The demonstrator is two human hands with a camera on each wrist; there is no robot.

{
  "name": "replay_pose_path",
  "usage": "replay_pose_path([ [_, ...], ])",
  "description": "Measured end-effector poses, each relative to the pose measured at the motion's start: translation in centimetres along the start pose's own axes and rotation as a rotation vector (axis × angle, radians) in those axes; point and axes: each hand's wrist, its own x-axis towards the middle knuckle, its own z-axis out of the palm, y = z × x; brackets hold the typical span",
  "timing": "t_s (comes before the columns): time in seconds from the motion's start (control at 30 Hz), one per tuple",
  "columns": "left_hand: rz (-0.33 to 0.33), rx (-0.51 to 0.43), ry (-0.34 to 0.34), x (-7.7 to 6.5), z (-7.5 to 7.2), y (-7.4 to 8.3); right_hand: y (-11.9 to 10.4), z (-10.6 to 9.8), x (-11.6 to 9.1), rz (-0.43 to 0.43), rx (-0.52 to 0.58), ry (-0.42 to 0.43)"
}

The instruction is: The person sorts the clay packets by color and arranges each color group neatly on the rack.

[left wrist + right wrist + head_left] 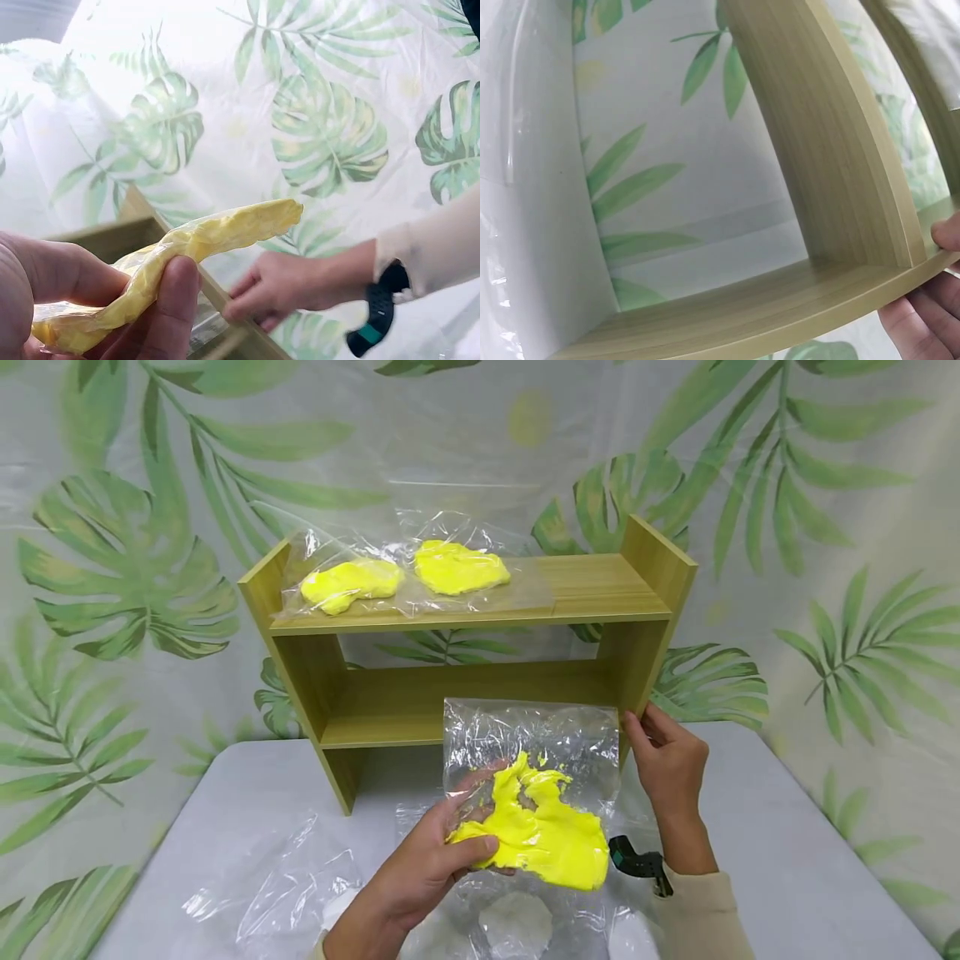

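My left hand point(427, 864) holds a clear plastic bag with flattened yellow clay point(551, 839) inside, its thumb on the front and its other fingers behind. In the left wrist view the clay point(240, 227) appears edge-on, pinched between thumb and fingers. My right hand point(671, 768) grips the right side panel of a small wooden shelf point(600, 581). The right wrist view shows its thumb and fingers point(922, 319) on opposite sides of the panel edge. The held bag hangs before the lower board and hides part of it.
Two clear bags of yellow clay point(459, 568) lie side by side on the upper board. Clear bags with white lumps point(516, 925) lie on the white table point(795, 860) near me. A leaf-patterned cloth point(480, 443) hangs behind the shelf.
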Motion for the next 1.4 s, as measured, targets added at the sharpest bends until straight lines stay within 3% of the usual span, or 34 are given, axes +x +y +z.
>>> replay_pose_path([
  [0.3, 0.09, 0.06, -0.015, 1.2, 1.1, 3.2, 0.2, 0.1, 0.0, 0.0, -0.059, 0.021],
  [0.47, 0.156, 0.145, -0.037, 1.6, 2.0, 4.8, 0.3, 0.0, 0.1, -0.022, -0.045, 0.026],
  [0.9, 0.239, 0.346, -0.041, 2.0, 4.5, 9.7, 0.3, -0.2, -0.2, -0.036, -0.07, 0.044],
  [1.13, 0.371, 0.412, -0.048, 3.0, 4.9, 12.1, 0.5, -0.3, 0.0, 0.003, -0.046, 0.02],
  [1.4, 0.377, 0.52, 0.014, 3.1, 6.0, 15.3, 0.3, -0.2, 0.0, 0.003, 0.014, 0.014],
])
